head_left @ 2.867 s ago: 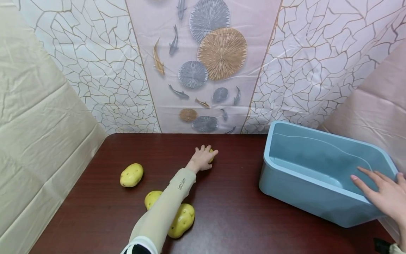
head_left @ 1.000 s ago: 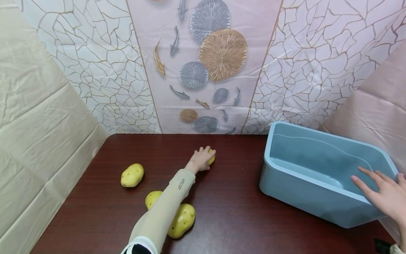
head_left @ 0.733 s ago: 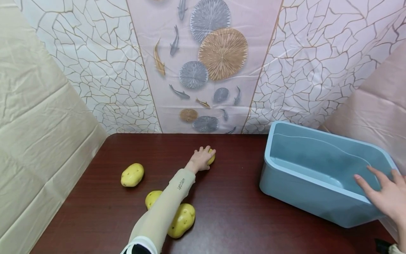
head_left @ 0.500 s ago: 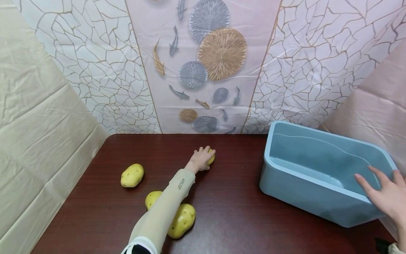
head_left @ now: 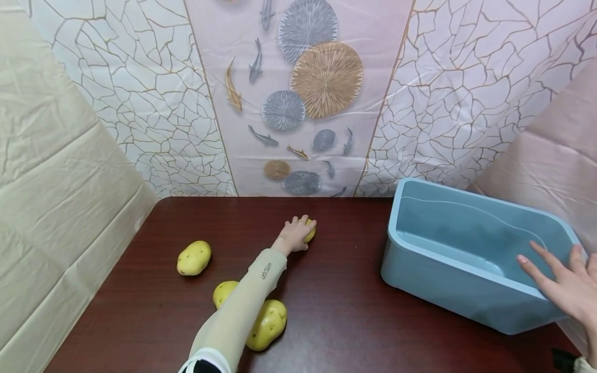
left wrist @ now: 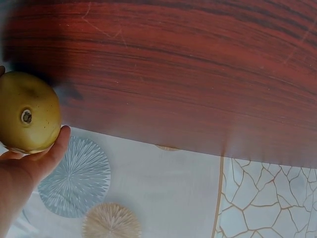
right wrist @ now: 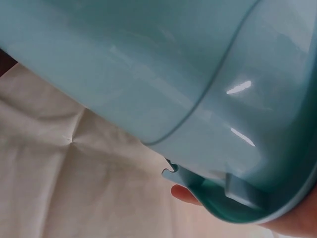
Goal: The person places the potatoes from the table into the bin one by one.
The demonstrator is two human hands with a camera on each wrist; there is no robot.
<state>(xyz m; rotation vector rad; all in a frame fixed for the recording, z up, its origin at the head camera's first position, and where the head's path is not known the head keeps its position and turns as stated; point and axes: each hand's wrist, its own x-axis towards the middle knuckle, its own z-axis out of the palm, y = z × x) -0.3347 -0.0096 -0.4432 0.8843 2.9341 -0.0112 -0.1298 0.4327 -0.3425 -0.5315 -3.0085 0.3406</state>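
At the back middle of the table, my left hand (head_left: 294, 235) grips a yellow potato (head_left: 310, 231), most of which the hand hides in the head view. The left wrist view shows that potato (left wrist: 32, 111) with its round end toward the camera and fingers (left wrist: 55, 148) along its side. At the right, my right hand (head_left: 570, 286) lies over the near right rim of a blue plastic bin (head_left: 434, 264), fingers spread and extended above its inside. In the right wrist view the bin wall (right wrist: 133, 84) covers most of this hand, with one fingertip (right wrist: 184, 193) showing beside a lug.
One potato (head_left: 194, 258) lies at the left of the dark wooden table (head_left: 345, 311). Two more potatoes, one (head_left: 224, 293) partly covered by the left sleeve (head_left: 242, 305) and a larger one (head_left: 268, 325), lie near the forearm. Patterned cloth (head_left: 298, 103) hangs behind the table.
Over the last three seconds my left fingers have drawn in a little around the potato. My right fingers have shifted slightly at the bin. The bin and other potatoes stay where they were.
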